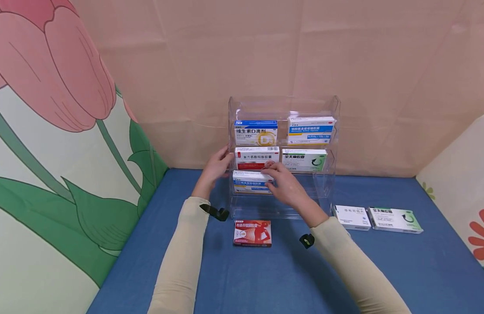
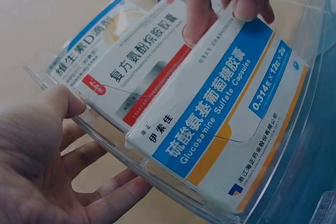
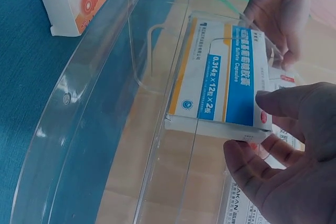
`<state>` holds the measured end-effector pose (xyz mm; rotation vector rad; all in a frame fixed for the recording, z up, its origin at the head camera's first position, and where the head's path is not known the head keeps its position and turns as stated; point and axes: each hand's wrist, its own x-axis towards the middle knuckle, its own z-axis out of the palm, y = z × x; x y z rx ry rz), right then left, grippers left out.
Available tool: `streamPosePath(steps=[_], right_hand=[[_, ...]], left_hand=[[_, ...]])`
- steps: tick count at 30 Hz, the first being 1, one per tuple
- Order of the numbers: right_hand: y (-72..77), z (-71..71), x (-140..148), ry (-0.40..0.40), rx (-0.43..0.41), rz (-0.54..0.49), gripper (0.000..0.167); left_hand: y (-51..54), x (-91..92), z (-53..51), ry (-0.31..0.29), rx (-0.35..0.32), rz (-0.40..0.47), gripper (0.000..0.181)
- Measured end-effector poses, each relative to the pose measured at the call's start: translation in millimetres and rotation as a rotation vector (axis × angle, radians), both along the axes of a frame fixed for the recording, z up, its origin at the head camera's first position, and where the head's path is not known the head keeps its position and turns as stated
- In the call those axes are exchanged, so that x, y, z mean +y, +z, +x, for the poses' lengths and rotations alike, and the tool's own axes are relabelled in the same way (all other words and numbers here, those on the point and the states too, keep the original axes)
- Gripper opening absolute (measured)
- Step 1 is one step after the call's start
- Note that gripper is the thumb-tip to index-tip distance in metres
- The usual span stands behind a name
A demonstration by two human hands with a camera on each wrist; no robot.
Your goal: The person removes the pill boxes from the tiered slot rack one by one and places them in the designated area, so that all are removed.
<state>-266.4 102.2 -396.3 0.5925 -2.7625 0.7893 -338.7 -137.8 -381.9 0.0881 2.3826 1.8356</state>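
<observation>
A clear tiered display rack (image 1: 281,201) holds medicine boxes. My right hand (image 1: 286,185) pinches the upper right edge of a blue-and-white glucosamine capsule box (image 2: 220,114) on a lower tier, its thumb on the front face in the right wrist view. My left hand (image 1: 216,168) touches the rack's left side, fingers loosely spread in the left wrist view. Just above sits a red-and-white capsule box (image 1: 257,158), with a green-and-white box (image 1: 303,160) to its right. The upper tier bears a vitamin D box (image 1: 255,132) and another glucosamine box (image 1: 310,130).
On the blue tabletop (image 1: 242,279), a red ibuprofen capsule box (image 1: 252,233) lies before the rack. To the right lie a white tablet box (image 1: 351,217) and a green-and-white box (image 1: 395,220). A pink backdrop (image 1: 194,87) hangs behind the rack.
</observation>
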Motion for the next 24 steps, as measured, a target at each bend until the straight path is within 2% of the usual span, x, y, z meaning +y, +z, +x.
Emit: streamPosePath(steps=[9, 16, 24], right_hand=[[-0.1, -1.5, 0.1, -0.012, -0.002, 0.035, 0.042], [3.0, 2.5, 1.0, -0.028, 0.03, -0.029, 0.039], [15.8, 11.9, 7.2, -0.048, 0.058, -0.082, 0.042]], left_hand=[[0.5, 0.2, 1.8, 0.006, 0.013, -0.02, 0.058], [0.5, 0.0, 2.2, 0.003, 0.015, -0.024, 0.058], [0.4, -0.1, 2.3, 0.002, 0.024, -0.019, 0.056]])
